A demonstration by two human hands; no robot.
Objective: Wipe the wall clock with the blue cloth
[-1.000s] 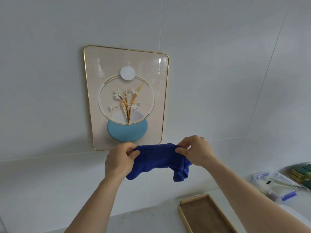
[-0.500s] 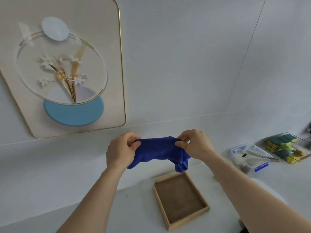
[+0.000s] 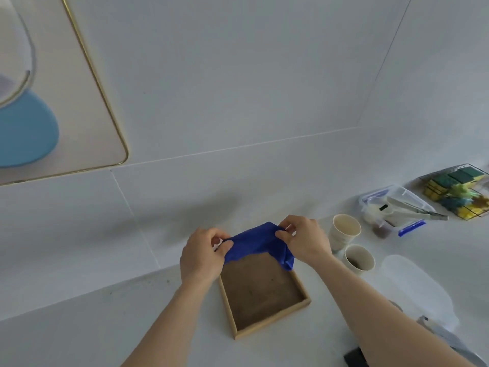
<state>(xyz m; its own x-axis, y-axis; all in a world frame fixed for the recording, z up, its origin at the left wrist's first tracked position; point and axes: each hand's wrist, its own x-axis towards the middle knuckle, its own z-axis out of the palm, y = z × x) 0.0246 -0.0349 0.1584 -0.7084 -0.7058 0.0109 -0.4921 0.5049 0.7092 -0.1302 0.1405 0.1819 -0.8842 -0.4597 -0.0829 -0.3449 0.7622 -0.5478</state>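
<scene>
The blue cloth (image 3: pixel 258 245) is stretched between both hands above a wooden tray. My left hand (image 3: pixel 202 256) pinches its left end and my right hand (image 3: pixel 304 241) pinches its right end, where a fold hangs down. The wall clock (image 3: pixel 87 102), a cream panel with a gold rim and a light blue disc, hangs on the white wall at the upper left, mostly cut off by the frame edge. Both hands are well below and to the right of it.
A shallow wooden tray (image 3: pixel 264 292) lies on the white counter under the cloth. Two paper cups (image 3: pixel 344 231) stand to its right, then a clear plastic box with tongs (image 3: pixel 397 207), a wire basket of sponges (image 3: pixel 457 192), and a white lid (image 3: pixel 415 287).
My view has swung down and to the right, so the clock has slid to the upper left edge. Both hands, still holding the cloth, are now lower, over the tray.
</scene>
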